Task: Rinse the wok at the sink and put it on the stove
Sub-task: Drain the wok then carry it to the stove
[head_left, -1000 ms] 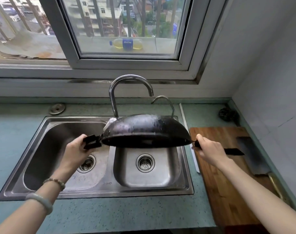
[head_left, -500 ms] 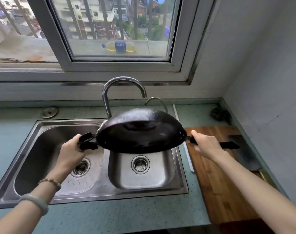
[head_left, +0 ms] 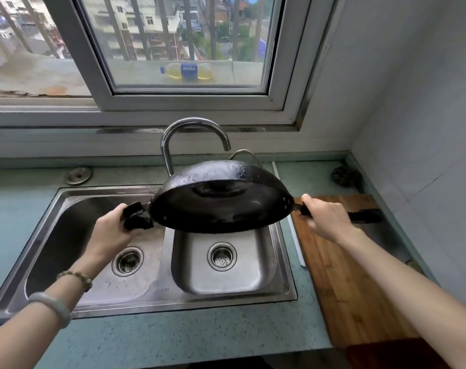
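While the wok (head_left: 221, 201) is held in the air above the sink (head_left: 157, 262), tilted with its inside turned toward the person, it should be kept over the basins so that drips are caught. The short handle is gripped by the closed left hand (head_left: 112, 230), and the long handle (head_left: 365, 215) by the closed right hand (head_left: 325, 217). Both grips should be kept firm, since wet handles are judged slippery; no stove is seen.

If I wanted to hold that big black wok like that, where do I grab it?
Grab the wok by its two ends, one from each side. The left hand wraps the short black loop handle, and the right hand wraps the long straight handle. The round bowl is wide, tilted and looks wet, so fingers would probably slip there.
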